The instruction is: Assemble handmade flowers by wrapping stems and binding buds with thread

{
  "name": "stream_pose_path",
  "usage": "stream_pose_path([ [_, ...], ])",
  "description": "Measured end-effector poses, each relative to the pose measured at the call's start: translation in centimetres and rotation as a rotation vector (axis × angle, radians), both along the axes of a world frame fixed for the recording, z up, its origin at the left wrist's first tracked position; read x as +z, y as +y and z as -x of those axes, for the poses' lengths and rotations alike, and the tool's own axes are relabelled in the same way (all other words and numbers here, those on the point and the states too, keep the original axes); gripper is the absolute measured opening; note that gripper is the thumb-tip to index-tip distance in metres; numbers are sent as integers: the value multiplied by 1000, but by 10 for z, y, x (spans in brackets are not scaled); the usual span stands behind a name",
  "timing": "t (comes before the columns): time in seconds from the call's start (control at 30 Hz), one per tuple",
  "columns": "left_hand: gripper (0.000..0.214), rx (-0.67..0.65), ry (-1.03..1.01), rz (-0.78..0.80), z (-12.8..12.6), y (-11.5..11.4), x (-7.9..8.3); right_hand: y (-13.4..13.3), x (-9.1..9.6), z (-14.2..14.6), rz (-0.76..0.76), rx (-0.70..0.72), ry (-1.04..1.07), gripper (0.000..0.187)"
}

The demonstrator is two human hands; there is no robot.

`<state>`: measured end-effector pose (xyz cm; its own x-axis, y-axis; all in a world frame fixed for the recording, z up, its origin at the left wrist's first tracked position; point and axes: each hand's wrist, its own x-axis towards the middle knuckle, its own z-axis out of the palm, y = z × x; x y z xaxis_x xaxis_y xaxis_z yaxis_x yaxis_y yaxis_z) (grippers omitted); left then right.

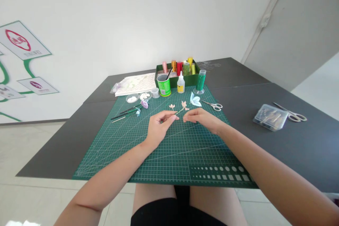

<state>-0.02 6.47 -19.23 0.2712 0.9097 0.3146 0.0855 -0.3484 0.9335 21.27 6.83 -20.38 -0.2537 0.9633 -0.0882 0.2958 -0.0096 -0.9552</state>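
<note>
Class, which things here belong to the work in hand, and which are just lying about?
In hand: pink flower sprig, pinched by the left hand; right hand close beside it; cutting mat.
Lying about: small scissors, large scissors, clear box, glue bottle.

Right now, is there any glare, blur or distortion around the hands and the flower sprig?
Head view: soft, even light, no glare on the cutting mat; left hand and right hand are sharp; the flower sprig is tiny, its stem barely resolved; wide-angle stretch splays the table edges.
</note>
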Motion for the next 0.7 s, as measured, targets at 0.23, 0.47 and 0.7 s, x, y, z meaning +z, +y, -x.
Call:
stream_pose_path([
  [0.23, 23, 3, -253, 369, -3, 11, -7, 8, -12, 0, -369, -432, -207, 21],
  [0.47, 24, -46, -294, 469, -9, 8, -10, -11, -1, 31, -220, -164, 372, 41],
  [0.7, 25, -59, -212, 372, -14, -1, -7, -16, -6, 47, -95, -61, 349, 40],
])
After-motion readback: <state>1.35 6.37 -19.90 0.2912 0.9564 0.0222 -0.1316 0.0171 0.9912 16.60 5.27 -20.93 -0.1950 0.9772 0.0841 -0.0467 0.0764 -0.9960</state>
